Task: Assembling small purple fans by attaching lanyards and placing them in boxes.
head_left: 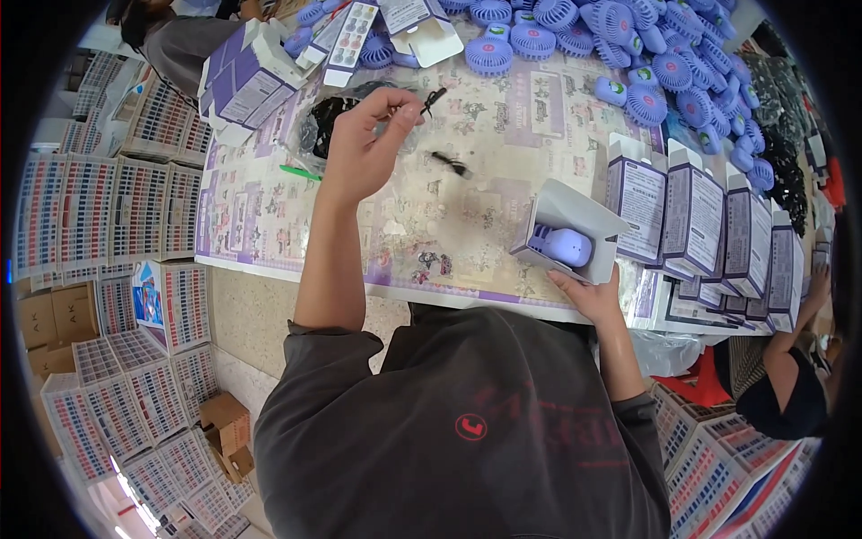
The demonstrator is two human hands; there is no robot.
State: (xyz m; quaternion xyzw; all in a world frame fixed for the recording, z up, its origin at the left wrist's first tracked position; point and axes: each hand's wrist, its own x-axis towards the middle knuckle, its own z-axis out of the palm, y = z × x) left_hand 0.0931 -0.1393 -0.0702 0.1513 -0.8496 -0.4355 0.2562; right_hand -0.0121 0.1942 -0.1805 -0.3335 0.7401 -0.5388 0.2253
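Observation:
My left hand (370,139) is raised over the table, thumb and fingertips pinched on a small bundled black cable (434,101). Below it is a second black cable (451,163), blurred at one end; I cannot tell whether it touches the table. At the front edge my right hand (588,292) grips an open white and purple box (575,211) from below, its flaps spread. Inside the box lies a purple handheld fan (566,244), partly hidden by the walls. Behind my left wrist sits a clear bag of black cables (325,121).
Purple fans (620,36) are heaped at the back right. Several upright boxes (691,207) stand to the right, near another person's arm (790,350). Further boxes (247,76) are at the back left, with a green strip (299,172) closer in. Stacked cartons (108,211) fill the left side.

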